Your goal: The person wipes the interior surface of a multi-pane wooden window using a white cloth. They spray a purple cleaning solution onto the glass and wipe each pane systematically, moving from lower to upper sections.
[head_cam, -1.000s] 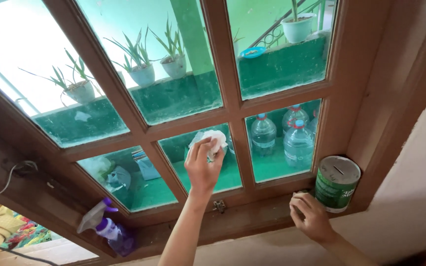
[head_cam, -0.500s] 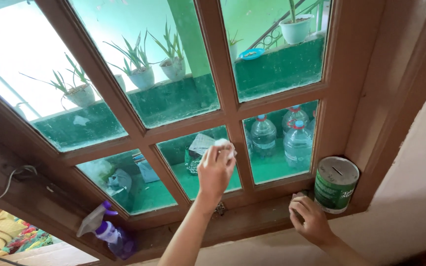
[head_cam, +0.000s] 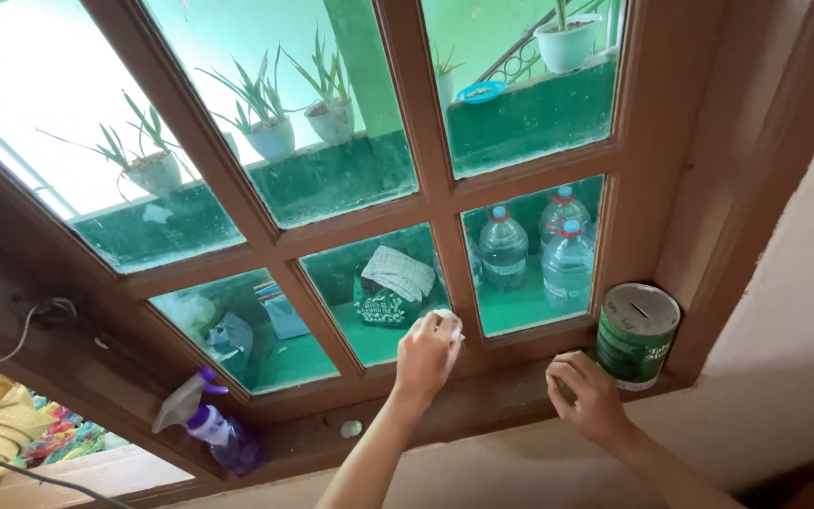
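Note:
My left hand is shut on a small white wad of cloth or tissue, pressed against the lower right corner of the middle bottom glass pane. My right hand rests on the wooden sill, fingers curled, just left of a green and white tin can with a slot in its lid. Whether the right hand holds anything is hidden.
A purple spray bottle stands on the sill at the left. The brown wooden window frame divides the panes. Behind the glass are water bottles, a bag with a folded cloth, and potted plants. A cable hangs at left.
My left hand with the white wad has slid down and to the right across the middle bottom pane to its lower corner. The right hand has stayed on the sill.

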